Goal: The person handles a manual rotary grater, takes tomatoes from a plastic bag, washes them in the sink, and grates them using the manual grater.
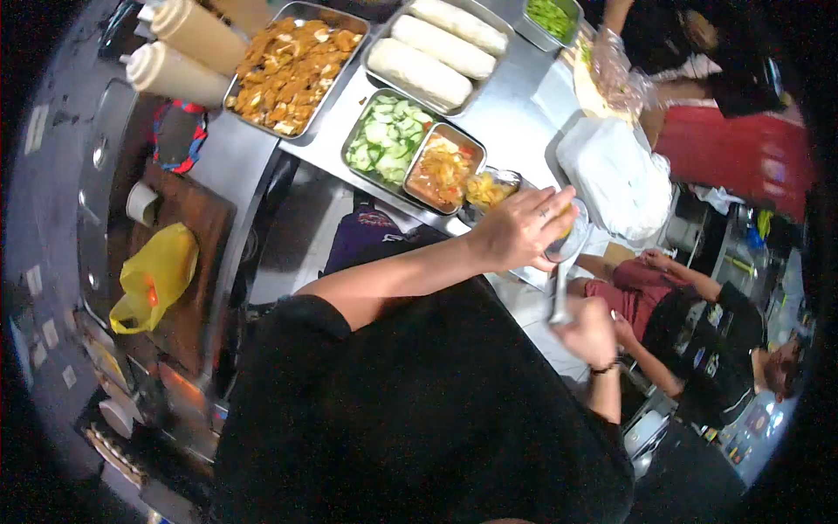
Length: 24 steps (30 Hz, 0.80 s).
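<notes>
My left hand (526,229) reaches across from the left, its fingers curled round a small clear cup (576,237) with something yellowish inside. My right hand (589,332), with a dark bracelet at the wrist, is closed on the metal handle of a spoon (559,293). The spoon's far end meets the cup, and its bowl cannot be made out clearly. Close to my left hand is a small metal tray of yellow pieces (489,189). Beside it stand a tray of orange-red food in liquid (443,168) and a tray of sliced cucumber (384,138).
A tray of brown fried pieces (297,70) and a tray of white rolls (441,52) stand behind. A white plastic bag (615,175) lies at right. Squeeze bottles (179,77) and a yellow bag (157,271) are at left. Other people work at the right.
</notes>
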Each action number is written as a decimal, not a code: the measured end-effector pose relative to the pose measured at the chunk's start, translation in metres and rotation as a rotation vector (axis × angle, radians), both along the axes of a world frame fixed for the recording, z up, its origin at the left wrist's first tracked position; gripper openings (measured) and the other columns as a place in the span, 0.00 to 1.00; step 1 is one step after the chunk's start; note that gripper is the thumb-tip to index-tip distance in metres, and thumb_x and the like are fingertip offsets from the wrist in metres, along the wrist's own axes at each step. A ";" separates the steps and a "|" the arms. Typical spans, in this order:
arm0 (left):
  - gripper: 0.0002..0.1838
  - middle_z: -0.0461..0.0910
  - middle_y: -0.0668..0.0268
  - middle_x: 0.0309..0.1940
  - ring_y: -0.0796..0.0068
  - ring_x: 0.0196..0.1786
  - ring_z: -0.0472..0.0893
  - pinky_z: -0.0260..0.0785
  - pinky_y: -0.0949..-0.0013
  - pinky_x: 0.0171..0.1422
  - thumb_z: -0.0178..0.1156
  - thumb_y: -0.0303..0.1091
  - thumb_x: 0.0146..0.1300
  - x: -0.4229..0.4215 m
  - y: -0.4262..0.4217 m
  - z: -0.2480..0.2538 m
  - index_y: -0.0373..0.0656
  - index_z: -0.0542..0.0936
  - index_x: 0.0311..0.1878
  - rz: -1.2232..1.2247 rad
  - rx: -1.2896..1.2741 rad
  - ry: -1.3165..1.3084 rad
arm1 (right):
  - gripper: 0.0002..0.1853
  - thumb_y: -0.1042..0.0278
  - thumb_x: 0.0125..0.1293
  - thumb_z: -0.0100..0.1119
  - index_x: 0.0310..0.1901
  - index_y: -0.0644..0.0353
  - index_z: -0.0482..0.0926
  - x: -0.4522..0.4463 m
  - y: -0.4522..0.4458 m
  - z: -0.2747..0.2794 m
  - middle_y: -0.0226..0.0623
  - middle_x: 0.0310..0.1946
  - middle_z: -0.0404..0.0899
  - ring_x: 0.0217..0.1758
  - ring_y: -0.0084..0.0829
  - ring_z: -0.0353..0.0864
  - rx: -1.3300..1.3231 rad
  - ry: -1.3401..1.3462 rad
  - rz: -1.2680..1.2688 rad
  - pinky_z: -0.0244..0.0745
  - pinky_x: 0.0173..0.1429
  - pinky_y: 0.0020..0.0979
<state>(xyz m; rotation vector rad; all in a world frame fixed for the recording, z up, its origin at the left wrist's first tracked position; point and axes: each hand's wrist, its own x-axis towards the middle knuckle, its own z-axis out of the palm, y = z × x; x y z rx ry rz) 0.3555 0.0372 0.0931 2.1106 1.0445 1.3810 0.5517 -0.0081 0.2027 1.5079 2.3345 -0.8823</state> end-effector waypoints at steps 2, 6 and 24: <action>0.45 0.69 0.51 0.59 0.55 0.58 0.73 0.67 0.57 0.60 0.76 0.43 0.28 -0.004 0.000 0.004 0.40 0.73 0.57 -0.028 -0.022 0.038 | 0.13 0.68 0.40 0.63 0.30 0.66 0.81 0.003 0.033 0.025 0.54 0.24 0.77 0.28 0.50 0.79 0.223 0.015 -0.059 0.74 0.36 0.43; 0.41 0.69 0.53 0.60 0.56 0.57 0.74 0.68 0.60 0.60 0.74 0.46 0.35 -0.003 0.002 0.007 0.42 0.74 0.57 0.021 -0.022 0.120 | 0.11 0.67 0.44 0.60 0.28 0.66 0.81 0.015 0.122 0.003 0.56 0.19 0.74 0.27 0.52 0.78 0.459 -0.123 -0.111 0.73 0.35 0.42; 0.39 0.68 0.53 0.60 0.53 0.49 0.79 0.73 0.60 0.53 0.74 0.45 0.39 -0.002 0.002 0.016 0.40 0.72 0.57 0.010 0.013 0.216 | 0.09 0.66 0.42 0.63 0.24 0.62 0.80 0.004 -0.015 -0.003 0.51 0.22 0.77 0.29 0.50 0.79 0.238 -0.086 -0.022 0.75 0.36 0.43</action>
